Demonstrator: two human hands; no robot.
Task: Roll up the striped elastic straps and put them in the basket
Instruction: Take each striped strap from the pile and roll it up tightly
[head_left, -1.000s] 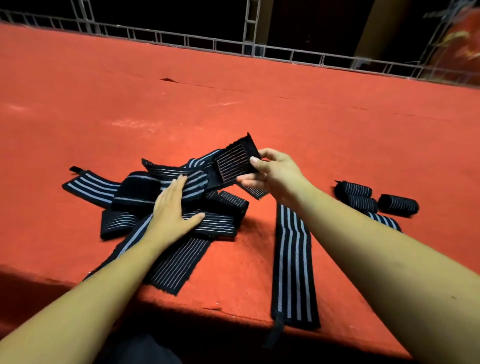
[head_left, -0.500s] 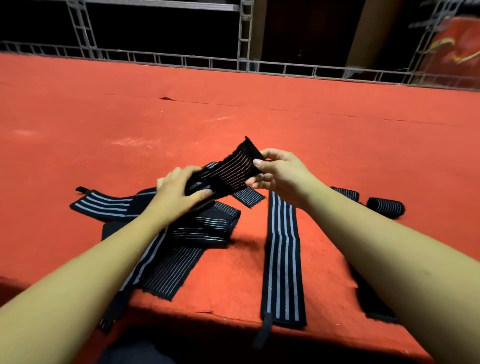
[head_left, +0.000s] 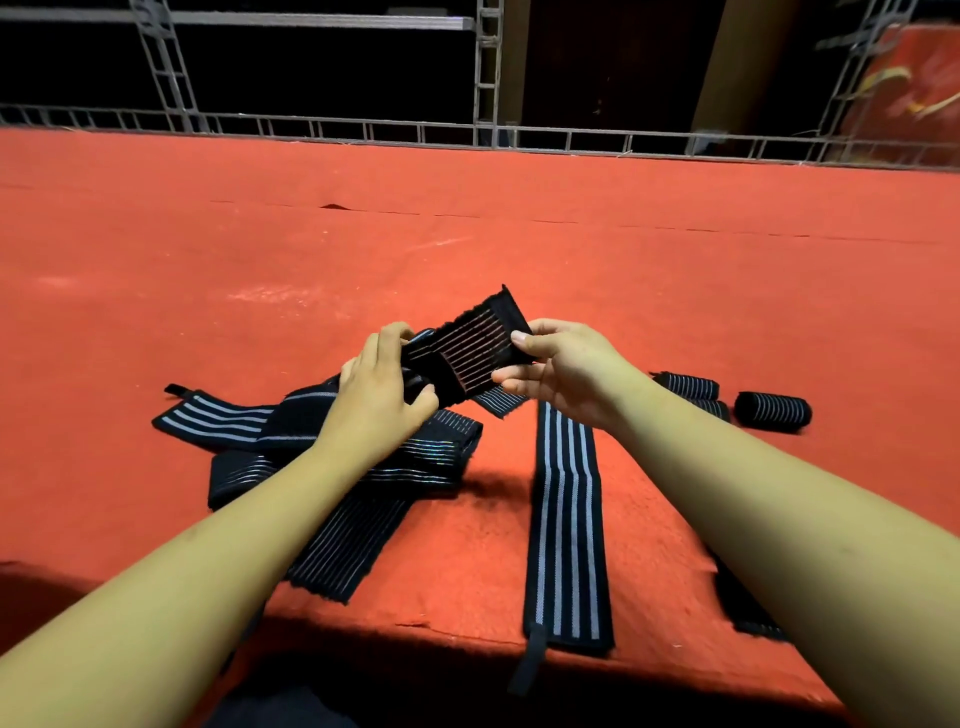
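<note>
Rising off the pile (head_left: 415, 457) of loose straps, the left hand (head_left: 379, 400) has changed jobs. A second ago it lay flat on that heap with its fingers straight. Now its fingers and thumb are curled round the strap (head_left: 478, 348) that the right hand (head_left: 566, 374) already had by the end. The right hand has kept its pinch, with the thumb on top at the edge and the fingers underneath.

The strap's end is now stretched short and fairly flat between the two hands, just above the pile and towards its far right corner. The rest of it trails down under the left hand into the heap.

I read this as one strap singled out and held ready, with the rolling itself not yet begun, since the end shows no curl. Its tail is still caught among the others and may drag them along when pulled.

Just to the right of the pile a long strap (head_left: 569, 519) lies straight, hanging over the near edge of the red cloth (head_left: 467, 234). Further right of the pile, well apart, are finished rolls (head_left: 774, 410). No basket shows, so those rolls and everything in the pile still have to go in.
</note>
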